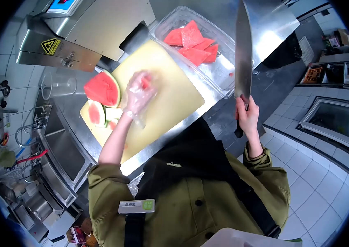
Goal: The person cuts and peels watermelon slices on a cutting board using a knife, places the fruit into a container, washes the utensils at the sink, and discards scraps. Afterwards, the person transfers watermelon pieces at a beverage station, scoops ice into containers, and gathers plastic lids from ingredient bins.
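My right hand (247, 114) grips a long kitchen knife (243, 53) by its dark handle, the blade upright in view, right of the clear tub (228, 88). Over the yellow cutting board (174, 96), my left hand (139, 92), in a clear plastic glove, is closed on a small red piece of watermelon (145, 83); motion blurs it somewhat. Left of that hand sits a large watermelon wedge (102, 88) with green rind. Pieces of watermelon rind (96, 113) lie just below the wedge. Several cut watermelon slices (195, 43) are piled inside the tub.
A steel machine (100, 24) with a yellow warning label stands behind the board. On the left are a clear measuring jug (59, 86) and steel sinks (65, 144). The steel counter (265, 41) extends to the upper right, with a tiled floor (302, 164) below at right.
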`<state>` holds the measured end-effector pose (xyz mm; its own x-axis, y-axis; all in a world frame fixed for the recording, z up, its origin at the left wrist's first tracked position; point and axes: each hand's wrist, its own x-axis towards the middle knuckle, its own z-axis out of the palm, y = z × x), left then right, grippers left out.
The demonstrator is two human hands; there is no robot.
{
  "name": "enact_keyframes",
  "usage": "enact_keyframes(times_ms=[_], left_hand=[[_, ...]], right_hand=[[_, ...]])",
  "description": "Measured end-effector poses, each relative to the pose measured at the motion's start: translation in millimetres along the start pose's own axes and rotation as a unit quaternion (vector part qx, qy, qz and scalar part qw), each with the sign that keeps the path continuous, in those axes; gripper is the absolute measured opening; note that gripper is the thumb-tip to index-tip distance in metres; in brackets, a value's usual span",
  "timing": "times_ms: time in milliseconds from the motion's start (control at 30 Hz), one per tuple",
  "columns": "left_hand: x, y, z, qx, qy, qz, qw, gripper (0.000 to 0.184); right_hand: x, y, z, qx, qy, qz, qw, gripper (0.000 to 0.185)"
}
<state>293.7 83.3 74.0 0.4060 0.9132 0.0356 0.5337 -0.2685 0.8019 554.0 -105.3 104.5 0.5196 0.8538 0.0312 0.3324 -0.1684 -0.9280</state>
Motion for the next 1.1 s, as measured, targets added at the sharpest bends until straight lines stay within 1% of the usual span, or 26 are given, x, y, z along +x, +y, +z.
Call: enact_keyframes(times_ms=[67,100,133,167,200,300,333,367,400,433,467,500,533,567,600,667,700,800,833,867,900,933,1000,1033,1100], left_hand=[[37.6,56.8,3.0,0.053,0.027,0.158,0.986,0.036],[57.4,53.6,26.7,0.004,0.084,0.207,0.975,0.046],[70.1,61.1,42.5,-0.067,0.135,0.268,0.952,0.036],[77.5,77.5,50.4,0.047,0.168,0.259,0.950,0.043],[81.5,86.1,47.6,0.155,0.195,0.243,0.937,0.051],[40.7,52.0,9.7,0.054,0.202,0.288,0.935,0.043],[13.6,33.8,-17.1,0.124,0.225,0.198,0.946,0.038],[-10.5,10.1,-51.6,0.193,0.244,0.109,0.944,0.033],[-20.0,-14.7,-79.3,0.062,0.249,-0.011,0.967,0.021],[-23.5,-23.0,-105.8,0.116,0.261,-0.063,0.956,0.025],[-26.9,-29.8,-128.4,0.168,0.272,-0.114,0.941,0.030],[-21.6,-57.7,-147.1,0.050,0.188,-0.119,0.974,0.038],[-3.5,-100.5,-160.5,-0.070,0.100,-0.121,0.985,0.047],[11.6,-127.3,-166.5,-0.190,0.011,-0.124,0.974,0.056],[19.8,-130.1,-166.8,-0.204,-0.036,-0.142,0.968,0.062],[32.2,-119.2,-165.4,-0.238,-0.128,-0.176,0.946,0.076],[33.9,-111.7,-168.6,-0.096,-0.170,-0.140,0.971,0.082],[16.9,-71.3,-144.0,-0.191,-0.169,-0.208,0.944,0.083],[16.6,-70.4,-133.8,-0.113,-0.158,-0.200,0.960,0.086],[3.9,-63.2,-115.2,-0.134,-0.099,-0.210,0.963,0.083],[2.3,-42.5,-110.2,-0.002,-0.114,-0.224,0.968,0.079],[2.2,-27.4,-103.5,0.131,-0.124,-0.231,0.956,0.076],[-7.8,-11.1,-78.5,0.077,-0.031,-0.219,0.972,0.068],[-9.6,-7.0,-67.8,0.045,0.019,-0.215,0.975,0.065],[-11.3,-13.8,-56.8,-0.021,0.067,-0.220,0.973,0.060]], right_hand=[[-4.2,6.8,-0.6,-0.003,0.039,-0.006,0.999,0.010],[-5.2,6.8,-2.4,0.006,0.047,-0.005,0.999,0.011],[-7.0,7.0,-1.2,0.021,0.048,-0.005,0.999,0.012],[-6.3,8.6,-0.3,0.032,0.046,-0.019,0.998,0.013],[-6.8,8.2,1.2,0.038,0.046,-0.031,0.998,0.013],[-7.6,-12.3,3.1,-0.001,-0.019,-0.066,0.998,0.012],[-8.4,-13.9,0.4,-0.033,-0.072,-0.071,0.994,0.012],[-11.0,-17.0,-0.5,-0.073,-0.122,-0.070,0.987,0.012],[-13.0,-18.6,2.5,-0.113,-0.167,-0.067,0.977,0.012],[-16.4,-15.8,9.5,-0.129,-0.197,-0.098,0.967,0.010],[-21.4,-16.5,19.5,-0.122,-0.242,-0.068,0.960,0.010],[-25.8,-20.6,34.2,-0.092,-0.285,-0.010,0.954,0.011],[-27.4,-26.0,53.0,-0.061,-0.325,0.047,0.943,0.012],[-28.4,-24.1,73.1,-0.025,-0.349,0.096,0.932,0.013],[-29.5,-19.9,92.5,0.008,-0.373,0.146,0.916,0.014],[-26.2,-20.4,122.4,0.007,-0.401,0.161,0.902,0.018],[-25.8,-20.1,130.5,0.017,-0.390,0.164,0.906,0.019],[-31.3,-19.5,140.6,0.044,-0.352,0.176,0.918,0.022],[-30.9,-20.7,141.2,0.047,-0.338,0.177,0.923,0.022],[-31.1,-21.7,141.3,0.053,-0.320,0.178,0.929,0.023],[-33.0,-22.6,140.3,0.029,-0.296,0.156,0.942,0.024],[-33.4,-21.2,138.5,0.034,-0.264,0.159,0.951,0.024],[-32.4,-14.9,130.0,0.038,-0.203,0.167,0.964,0.024],[-30.5,-13.8,123.5,0.000,-0.211,0.164,0.964,0.025],[-33.3,-12.6,116.9,-0.023,-0.213,0.126,0.969,0.024]])
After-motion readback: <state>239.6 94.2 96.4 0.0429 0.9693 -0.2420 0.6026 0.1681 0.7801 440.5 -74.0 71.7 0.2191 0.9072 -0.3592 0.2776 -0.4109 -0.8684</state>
